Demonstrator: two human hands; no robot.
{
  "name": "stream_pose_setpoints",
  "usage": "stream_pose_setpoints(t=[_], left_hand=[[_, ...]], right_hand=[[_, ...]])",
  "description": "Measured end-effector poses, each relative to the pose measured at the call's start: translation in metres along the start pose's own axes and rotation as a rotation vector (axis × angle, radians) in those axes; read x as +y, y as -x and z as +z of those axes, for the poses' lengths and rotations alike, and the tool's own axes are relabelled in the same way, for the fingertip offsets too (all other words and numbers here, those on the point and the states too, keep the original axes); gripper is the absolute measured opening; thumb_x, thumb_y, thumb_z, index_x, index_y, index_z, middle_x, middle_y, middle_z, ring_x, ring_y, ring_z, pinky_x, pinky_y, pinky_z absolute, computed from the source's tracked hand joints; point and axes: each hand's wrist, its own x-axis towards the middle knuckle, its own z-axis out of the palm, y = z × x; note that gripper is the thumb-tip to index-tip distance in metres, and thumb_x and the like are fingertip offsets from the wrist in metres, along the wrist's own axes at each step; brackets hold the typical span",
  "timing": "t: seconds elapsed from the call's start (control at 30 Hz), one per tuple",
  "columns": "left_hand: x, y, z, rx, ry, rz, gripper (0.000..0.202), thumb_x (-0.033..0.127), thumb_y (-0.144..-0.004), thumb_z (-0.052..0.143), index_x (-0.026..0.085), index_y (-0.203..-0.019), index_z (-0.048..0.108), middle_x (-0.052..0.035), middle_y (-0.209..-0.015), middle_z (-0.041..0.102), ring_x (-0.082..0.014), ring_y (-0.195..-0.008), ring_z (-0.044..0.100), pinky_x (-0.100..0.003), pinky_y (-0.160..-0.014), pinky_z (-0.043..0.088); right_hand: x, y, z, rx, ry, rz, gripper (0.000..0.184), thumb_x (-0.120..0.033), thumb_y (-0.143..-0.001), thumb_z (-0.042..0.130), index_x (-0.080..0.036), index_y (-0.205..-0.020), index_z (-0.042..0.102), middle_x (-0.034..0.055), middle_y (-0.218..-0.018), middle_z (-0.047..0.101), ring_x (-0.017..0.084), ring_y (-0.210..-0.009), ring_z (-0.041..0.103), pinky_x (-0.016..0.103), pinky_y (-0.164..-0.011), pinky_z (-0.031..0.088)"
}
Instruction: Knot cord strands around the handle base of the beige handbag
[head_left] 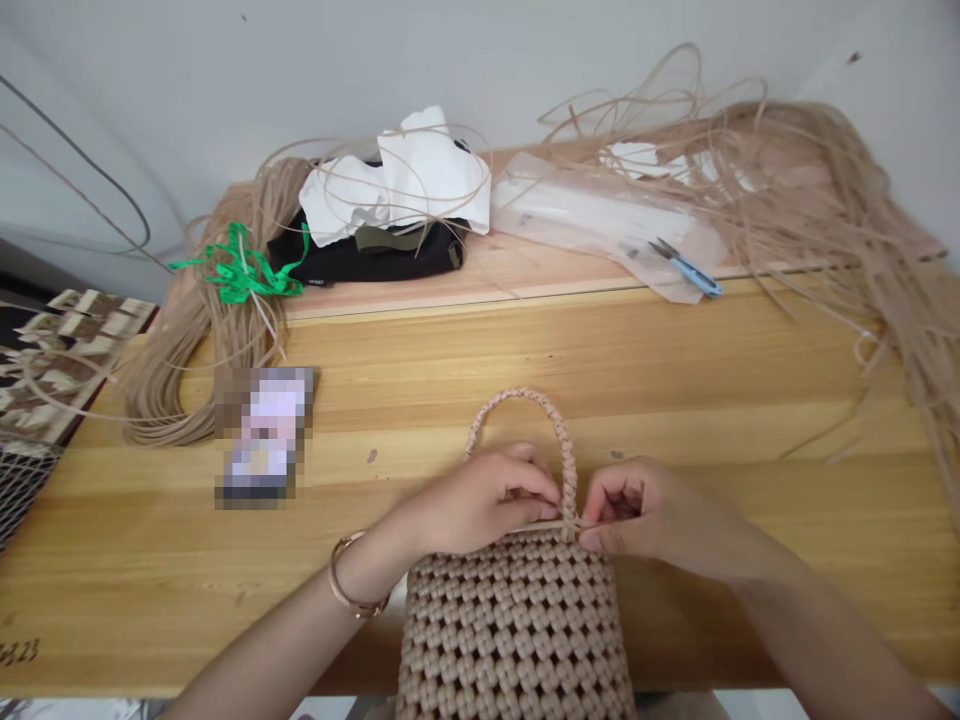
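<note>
A tan woven bag (514,630) with an open knotted lattice stands at the front edge of the table. Its braided handle (566,440) arches up from the top rim. My left hand (480,500) lies over the rim inside the arch, thumb and fingertips closed on a thin tan cord (534,526) beside the handle's right base. On the outer side of that base, my right hand (637,510) pinches the cord between thumb and forefinger, its other fingers curled. The exact fingertip contact is partly hidden.
A phone (266,430) lies left on the wooden table (420,370). Behind it sits a coil of tan cord (172,370) tied with green ribbon (244,265). A black pouch (405,255), white paper (435,175), blue-handled snips (694,275) and loose cords (810,200) line the back.
</note>
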Motion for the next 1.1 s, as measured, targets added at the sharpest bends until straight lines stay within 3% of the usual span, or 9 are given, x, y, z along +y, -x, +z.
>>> stream_pose_setpoints(t=[0.13, 0.4, 0.5, 0.6, 0.8, 0.9, 1.0, 1.1], left_hand=[[-0.002, -0.003, -0.002, -0.021, -0.077, 0.024, 0.02, 0.026, -0.083, 0.052, 0.017, -0.085, 0.069, -0.001, -0.073, 0.05, -0.01, -0.07, 0.048, -0.021, -0.064, 0.037], [0.002, -0.006, 0.005, -0.042, 0.119, -0.061, 0.022, 0.008, -0.077, 0.044, 0.014, -0.08, 0.065, -0.0011, -0.076, 0.06, -0.0099, -0.072, 0.053, -0.02, -0.067, 0.04], [0.001, -0.006, 0.008, -0.065, 0.277, -0.181, 0.011, 0.016, -0.073, 0.054, 0.013, -0.08, 0.062, -0.0013, -0.076, 0.061, -0.0108, -0.07, 0.053, -0.021, -0.064, 0.041], [0.001, -0.008, 0.011, -0.072, 0.321, -0.248, 0.024, 0.03, -0.064, 0.068, 0.013, -0.079, 0.06, -0.0001, -0.071, 0.058, -0.0104, -0.065, 0.05, -0.021, -0.057, 0.039], [0.002, -0.01, 0.012, -0.036, 0.316, -0.28, 0.027, 0.036, -0.065, 0.068, 0.012, -0.072, 0.058, 0.0022, -0.062, 0.051, -0.0085, -0.058, 0.045, -0.02, -0.05, 0.033], [0.0, -0.011, 0.013, -0.036, 0.367, -0.268, 0.027, 0.036, -0.064, 0.069, 0.012, -0.073, 0.058, 0.0019, -0.063, 0.052, -0.0087, -0.059, 0.045, -0.021, -0.052, 0.033], [-0.001, -0.012, 0.014, -0.042, 0.442, -0.266, 0.028, 0.035, -0.063, 0.07, 0.012, -0.074, 0.058, 0.0017, -0.065, 0.052, -0.0085, -0.06, 0.045, -0.02, -0.053, 0.034], [-0.003, -0.013, 0.015, -0.045, 0.497, -0.271, 0.028, 0.034, -0.061, 0.072, 0.012, -0.073, 0.057, 0.0023, -0.065, 0.052, -0.0078, -0.059, 0.045, -0.02, -0.053, 0.034]], right_hand=[[0.0, -0.002, -0.001, -0.016, 0.028, -0.008, 0.019, -0.03, -0.066, 0.068, -0.016, -0.065, 0.055, -0.0055, -0.055, 0.046, 0.008, -0.052, 0.036, 0.022, -0.048, 0.024], [0.0, -0.002, -0.002, -0.042, 0.005, -0.013, 0.02, -0.032, -0.065, 0.067, -0.017, -0.065, 0.055, -0.0055, -0.056, 0.045, 0.008, -0.052, 0.035, 0.023, -0.048, 0.024], [-0.001, -0.001, -0.001, -0.029, 0.001, -0.007, 0.02, -0.032, -0.065, 0.068, -0.017, -0.064, 0.054, -0.006, -0.054, 0.043, 0.008, -0.051, 0.034, 0.023, -0.048, 0.023], [0.0, 0.0, 0.001, -0.016, -0.02, 0.002, 0.02, -0.031, -0.064, 0.069, -0.017, -0.063, 0.055, -0.0063, -0.053, 0.043, 0.008, -0.051, 0.034, 0.023, -0.047, 0.022], [-0.001, 0.001, 0.005, 0.141, 0.098, 0.071, 0.021, -0.028, -0.061, 0.069, -0.017, -0.059, 0.051, -0.0068, -0.05, 0.04, 0.008, -0.048, 0.032, 0.023, -0.044, 0.021], [-0.002, 0.0, 0.004, 0.205, 0.141, 0.057, 0.024, -0.031, -0.06, 0.069, -0.017, -0.073, 0.054, -0.0077, -0.051, 0.039, 0.009, -0.048, 0.033, 0.023, -0.044, 0.021], [-0.004, -0.001, 0.0, 0.115, 0.193, 0.041, 0.029, -0.035, -0.063, 0.066, -0.015, -0.084, 0.06, -0.0085, -0.049, 0.032, 0.009, -0.046, 0.028, 0.024, -0.043, 0.018], [-0.005, -0.002, -0.002, 0.033, 0.194, 0.05, 0.024, -0.039, -0.065, 0.065, -0.016, -0.066, 0.059, -0.0079, -0.048, 0.03, 0.008, -0.046, 0.025, 0.024, -0.043, 0.017]])
